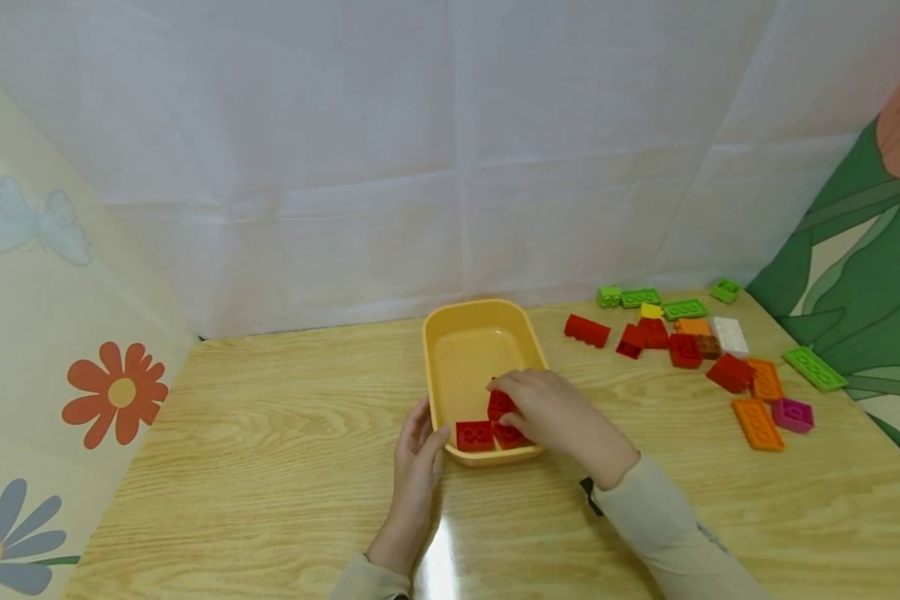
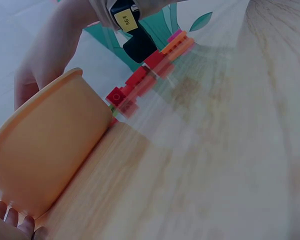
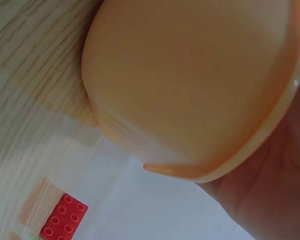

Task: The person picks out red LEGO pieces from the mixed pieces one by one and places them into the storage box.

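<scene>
Your wood-grain table [image 1: 270, 450] runs back to a creased white cloth [image 1: 322, 167], with a flower-patterned panel [image 1: 30, 333] on your left and a leafy panel [image 1: 862, 250] on your right.

It looks like a children's play corner, whether in a home or a nursery cannot be told: a wood-grain counter [image 1: 270, 417] with colourful toy bricks [image 1: 685, 351] at right, a creased white cloth [image 1: 307, 142] behind, a cartoon butterfly [image 1: 36, 225] and flowers [image 1: 122, 392] at left, large painted leaves [image 1: 896, 267] at the right edge.
</scene>
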